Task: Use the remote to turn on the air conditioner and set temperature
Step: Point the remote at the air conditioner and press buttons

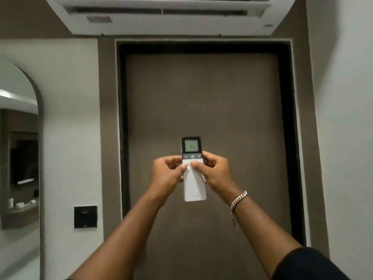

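The remote (pixel 193 168) is held upright at arm's length before the door (pixel 201 118), its top end aimed up toward the air conditioner (pixel 161 15) overhead, presumably so the signal reaches it. The grip of both hands is closed on it: the left hand (pixel 166 174) steadies one edge, the right hand (pixel 215 171) the other, and the thumbs (pixel 198 166) are laid on the white buttons below the power key. The screen (pixel 191 146) is kept uncovered and facing the person; a number, seemingly 16, is shown, so the temperature step is judged under way.
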`<state>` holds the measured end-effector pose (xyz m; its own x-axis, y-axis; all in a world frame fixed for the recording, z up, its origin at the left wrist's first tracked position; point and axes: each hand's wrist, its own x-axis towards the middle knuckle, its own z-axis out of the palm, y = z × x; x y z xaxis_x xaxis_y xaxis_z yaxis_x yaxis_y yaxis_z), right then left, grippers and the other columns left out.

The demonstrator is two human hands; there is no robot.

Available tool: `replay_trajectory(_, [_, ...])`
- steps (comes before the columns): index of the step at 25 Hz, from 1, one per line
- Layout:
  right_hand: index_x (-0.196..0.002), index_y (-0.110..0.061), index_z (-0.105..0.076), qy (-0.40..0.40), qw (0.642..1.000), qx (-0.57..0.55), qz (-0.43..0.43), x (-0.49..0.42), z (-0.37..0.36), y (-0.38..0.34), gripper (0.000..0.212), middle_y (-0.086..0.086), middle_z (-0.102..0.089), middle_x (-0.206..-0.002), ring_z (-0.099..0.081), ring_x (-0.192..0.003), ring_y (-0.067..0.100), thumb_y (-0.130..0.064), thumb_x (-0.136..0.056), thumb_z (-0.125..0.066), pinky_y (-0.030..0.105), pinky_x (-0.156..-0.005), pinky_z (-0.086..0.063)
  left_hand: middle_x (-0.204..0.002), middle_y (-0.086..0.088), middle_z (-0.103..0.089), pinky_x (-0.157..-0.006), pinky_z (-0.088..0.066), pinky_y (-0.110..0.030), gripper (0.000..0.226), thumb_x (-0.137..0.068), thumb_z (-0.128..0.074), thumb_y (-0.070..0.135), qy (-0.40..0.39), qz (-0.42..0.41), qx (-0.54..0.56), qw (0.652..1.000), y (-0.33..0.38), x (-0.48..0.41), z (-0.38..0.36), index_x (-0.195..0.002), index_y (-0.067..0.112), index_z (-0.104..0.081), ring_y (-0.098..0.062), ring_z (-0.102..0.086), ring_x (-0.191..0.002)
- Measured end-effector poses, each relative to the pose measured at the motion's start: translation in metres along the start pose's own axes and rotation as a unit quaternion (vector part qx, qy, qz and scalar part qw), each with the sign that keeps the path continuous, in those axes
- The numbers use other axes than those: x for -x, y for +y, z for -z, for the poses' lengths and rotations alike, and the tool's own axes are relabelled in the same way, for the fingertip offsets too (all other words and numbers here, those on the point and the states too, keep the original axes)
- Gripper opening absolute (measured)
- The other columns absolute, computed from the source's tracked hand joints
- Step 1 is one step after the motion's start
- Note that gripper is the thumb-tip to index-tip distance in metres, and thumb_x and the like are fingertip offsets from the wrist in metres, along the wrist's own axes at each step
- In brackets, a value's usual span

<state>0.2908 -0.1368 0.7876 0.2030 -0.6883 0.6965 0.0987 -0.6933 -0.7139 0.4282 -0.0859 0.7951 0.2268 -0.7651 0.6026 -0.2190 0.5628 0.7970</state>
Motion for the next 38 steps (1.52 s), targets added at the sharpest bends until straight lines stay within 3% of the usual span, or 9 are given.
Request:
replay_trajectory(4, [-0.102,-0.026,-0.070,-0.015,0.996,-0.006,0.084,-0.038,-0.001,-0.083,0.022,0.002,-0.077,-0.100,-0.075,-0.090,0.016,-0.013,-0.085,-0.071,0.018,-0.061,-0.056,-0.105,-0.013,-0.073,-0.077,-0.061,-0.042,0.028,-0.083,-0.067,0.009,0.015,-0.106,-0.021,0.994,0.076,-0.030,0.020,-0.110,0.004,-0.066,-0.024,-0.073,-0.093])
replay_trajectory(9, [-0.092,-0.034,-0.065,-0.009,0.989,-0.013,0.149,-0.061,0.002,-0.141,0.022,-0.001,-0.075,-0.098,-0.074,-0.096,0.020,-0.013,-0.086,-0.069,0.035,-0.078,-0.063,-0.107,-0.014,-0.072,-0.077,-0.061,-0.045,0.033,-0.082,-0.069,0.015,0.011,-0.174,-0.038,0.984,0.134,-0.051,0.030,-0.112,0.004,-0.063,-0.025,-0.072,-0.094])
replay_trajectory(12, [-0.104,-0.020,-0.068,-0.003,0.986,-0.017,0.167,-0.076,0.003,-0.164,0.021,0.006,-0.075,-0.103,-0.073,-0.099,0.026,-0.010,-0.086,-0.069,0.039,-0.082,-0.062,-0.104,-0.017,-0.072,-0.076,-0.061,-0.044,0.031,-0.081,-0.070,0.010,0.023,-0.191,-0.018,0.981,0.160,-0.061,0.033,-0.110,0.002,-0.063,-0.026,-0.072,-0.092])
replay_trajectory(14, [-0.119,-0.007,-0.065,-0.001,0.985,-0.008,0.172,-0.083,0.003,-0.177,0.035,0.012,-0.074,-0.110,-0.073,-0.101,0.027,-0.012,-0.085,-0.071,0.034,-0.077,-0.061,-0.103,-0.019,-0.072,-0.076,-0.061,-0.042,0.029,-0.080,-0.070,0.005,0.035,-0.196,0.005,0.980,0.174,-0.066,0.035,-0.107,0.000,-0.065,-0.028,-0.072,-0.091])
replay_trajectory(18, [-0.126,-0.002,-0.060,0.006,0.984,-0.010,0.179,-0.091,0.002,-0.191,0.047,0.013,-0.074,-0.109,-0.073,-0.099,0.024,-0.011,-0.082,-0.074,0.039,-0.085,-0.061,-0.106,-0.020,-0.071,-0.079,-0.060,-0.044,0.034,-0.080,-0.070,0.006,0.031,-0.203,0.007,0.979,0.186,-0.068,0.038,-0.112,-0.003,-0.062,-0.030,-0.071,-0.094])
replay_trajectory(23, [-0.133,-0.002,-0.053,-0.004,0.985,-0.003,0.170,-0.097,0.002,-0.191,0.057,0.015,-0.072,-0.116,-0.072,-0.097,0.023,-0.015,-0.082,-0.075,0.014,-0.053,-0.053,-0.097,-0.014,-0.073,-0.078,-0.061,-0.045,0.016,-0.078,-0.072,0.008,0.028,-0.216,-0.007,0.976,0.192,-0.071,0.043,-0.094,0.011,-0.068,-0.026,-0.073,-0.089])
replay_trajectory(29, [-0.134,-0.003,-0.052,0.004,0.986,0.017,0.168,-0.101,0.006,-0.194,0.057,0.012,-0.070,-0.116,-0.072,-0.096,0.021,-0.019,-0.083,-0.073,0.012,-0.051,-0.052,-0.098,-0.011,-0.073,-0.072,-0.062,-0.037,0.016,-0.078,-0.073,0.012,0.030,-0.222,-0.021,0.974,0.196,-0.076,0.041,-0.087,0.022,-0.064,-0.022,-0.073,-0.089])
replay_trajectory(32, [-0.128,-0.006,-0.055,0.000,0.986,0.021,0.163,-0.100,0.009,-0.198,0.050,0.005,-0.070,-0.107,-0.071,-0.088,0.012,-0.019,-0.083,-0.073,0.012,-0.050,-0.052,-0.102,-0.010,-0.071,-0.072,-0.062,-0.033,0.023,-0.078,-0.073,0.015,0.034,-0.221,-0.035,0.974,0.196,-0.078,0.039,-0.099,0.014,-0.063,-0.022,-0.071,-0.093])
replay_trajectory(38, [-0.134,-0.004,-0.051,-0.004,0.987,0.023,0.162,-0.099,0.016,-0.203,0.057,0.014,-0.068,-0.121,-0.070,-0.104,0.026,-0.019,-0.084,-0.072,0.017,-0.057,-0.056,-0.107,-0.015,-0.071,-0.077,-0.062,-0.039,0.036,-0.079,-0.072,0.015,0.029,-0.222,-0.034,0.974,0.199,-0.078,0.032,-0.111,0.003,-0.062,-0.025,-0.071,-0.096])
